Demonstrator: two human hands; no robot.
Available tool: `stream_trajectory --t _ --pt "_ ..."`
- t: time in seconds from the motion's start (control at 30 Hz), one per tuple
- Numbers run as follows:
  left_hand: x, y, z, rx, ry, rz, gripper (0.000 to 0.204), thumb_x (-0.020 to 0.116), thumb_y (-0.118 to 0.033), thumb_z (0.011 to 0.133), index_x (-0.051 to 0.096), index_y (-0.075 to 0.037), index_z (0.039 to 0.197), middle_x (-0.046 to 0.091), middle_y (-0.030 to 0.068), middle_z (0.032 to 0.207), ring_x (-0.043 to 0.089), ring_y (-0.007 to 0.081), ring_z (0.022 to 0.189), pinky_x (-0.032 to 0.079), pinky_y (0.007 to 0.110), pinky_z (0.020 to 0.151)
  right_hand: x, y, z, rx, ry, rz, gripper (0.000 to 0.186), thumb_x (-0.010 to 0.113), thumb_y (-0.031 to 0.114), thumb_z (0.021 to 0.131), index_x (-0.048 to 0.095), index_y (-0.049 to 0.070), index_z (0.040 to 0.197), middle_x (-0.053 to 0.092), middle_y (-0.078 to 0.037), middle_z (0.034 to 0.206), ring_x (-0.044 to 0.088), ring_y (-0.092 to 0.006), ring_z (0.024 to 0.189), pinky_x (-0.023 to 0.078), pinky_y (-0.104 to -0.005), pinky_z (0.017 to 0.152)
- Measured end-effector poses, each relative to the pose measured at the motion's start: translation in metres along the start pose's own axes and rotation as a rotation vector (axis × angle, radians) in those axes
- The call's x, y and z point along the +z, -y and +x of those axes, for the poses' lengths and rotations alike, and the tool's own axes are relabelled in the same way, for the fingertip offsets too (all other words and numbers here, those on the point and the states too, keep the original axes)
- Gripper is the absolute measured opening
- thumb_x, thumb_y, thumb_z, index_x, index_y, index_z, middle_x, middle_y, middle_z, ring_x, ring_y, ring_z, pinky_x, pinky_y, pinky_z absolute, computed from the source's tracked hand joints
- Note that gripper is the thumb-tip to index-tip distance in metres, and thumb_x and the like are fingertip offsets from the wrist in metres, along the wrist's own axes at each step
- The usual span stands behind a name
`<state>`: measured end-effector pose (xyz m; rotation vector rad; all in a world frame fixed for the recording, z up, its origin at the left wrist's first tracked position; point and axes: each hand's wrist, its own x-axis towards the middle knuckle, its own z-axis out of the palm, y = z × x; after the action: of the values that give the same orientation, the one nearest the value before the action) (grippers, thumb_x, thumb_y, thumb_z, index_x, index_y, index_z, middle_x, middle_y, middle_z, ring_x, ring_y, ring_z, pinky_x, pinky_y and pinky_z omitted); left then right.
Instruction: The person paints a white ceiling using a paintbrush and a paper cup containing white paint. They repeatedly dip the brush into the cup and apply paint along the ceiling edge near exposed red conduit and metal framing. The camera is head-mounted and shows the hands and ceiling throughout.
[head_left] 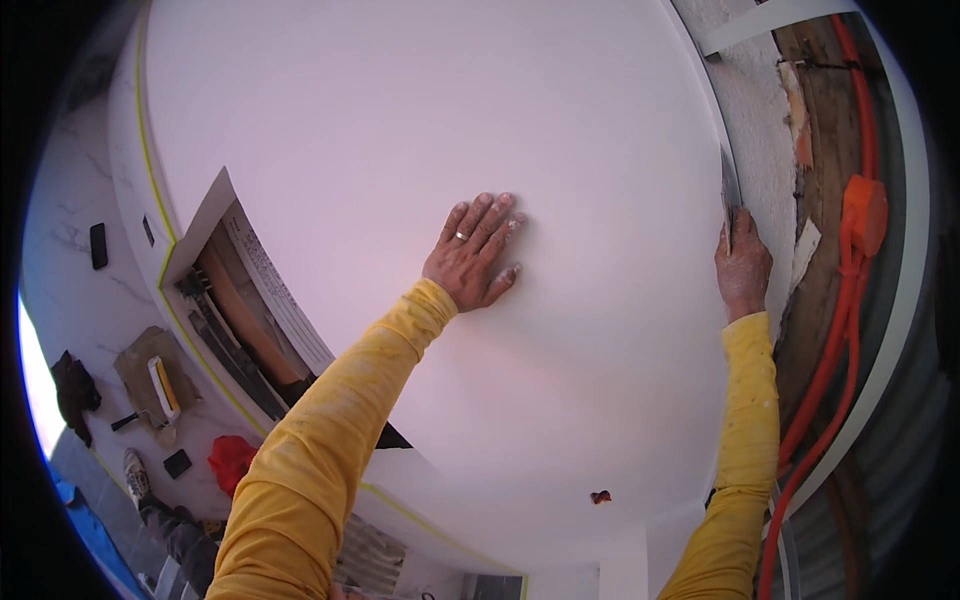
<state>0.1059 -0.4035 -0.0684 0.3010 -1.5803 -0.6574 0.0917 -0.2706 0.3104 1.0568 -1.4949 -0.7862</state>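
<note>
My left hand [472, 248], dusted with white and wearing a ring, lies with fingers spread on a large white panel [500, 120]. My right hand [742, 262] is closed on a thin metal blade tool [729, 190], held upright along the panel's right edge. Beside that edge run a rough pale strip [762, 120] and exposed brown wood [822, 130]. Left of my left forearm, a rectangular cut-out [240, 310] in the panel shows dark framing inside.
Orange cables [830, 360] and an orange box [865, 215] line the right. Yellow tape [180, 310] edges the panel. Lower left are a roller [163, 385], red cloth [228, 462], dark phone-like object [98, 246] and someone's shoe [137, 475]. A small hole [600, 497] shows wires.
</note>
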Motion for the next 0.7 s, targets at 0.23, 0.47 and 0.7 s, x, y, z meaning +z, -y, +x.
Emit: stream_trajectory --t 0.23,0.47,0.7 --pt "0.003 0.001 0.000 0.000 -0.001 -0.016 0.069 0.057 -0.039 0.092 0.037 -0.012 0.153 0.027 0.0123 0.164 0.018 0.0321 0.153 0.012 0.049 0.125 0.010 -0.017 -0.048 0.077 0.074 0.050 0.052 0.074 0.001 0.080 0.048 0.002 0.125 0.063 -0.020 0.119 0.068 -0.0382 0.101 0.059 -0.0442 0.087" --pt "0.009 0.003 -0.001 0.013 -0.052 0.005 0.070 0.057 -0.038 0.093 0.036 -0.012 0.154 0.027 0.0116 0.164 0.019 0.0322 0.153 0.011 0.049 0.124 0.018 -0.041 -0.091 0.077 0.037 0.084 0.045 0.070 0.001 0.084 0.049 0.002 0.123 0.063 -0.021 0.115 0.067 -0.0404 0.098 0.058 -0.0464 0.082" --pt "0.012 0.003 0.000 0.021 -0.079 0.019 0.069 0.055 -0.040 0.094 0.035 -0.015 0.154 0.026 0.0099 0.164 0.019 0.0313 0.153 0.012 0.049 0.124 0.023 -0.049 -0.115 0.045 0.058 0.062 0.037 0.060 0.007 0.093 0.051 0.001 0.128 0.064 -0.023 0.112 0.067 -0.0430 0.095 0.057 -0.0477 0.078"
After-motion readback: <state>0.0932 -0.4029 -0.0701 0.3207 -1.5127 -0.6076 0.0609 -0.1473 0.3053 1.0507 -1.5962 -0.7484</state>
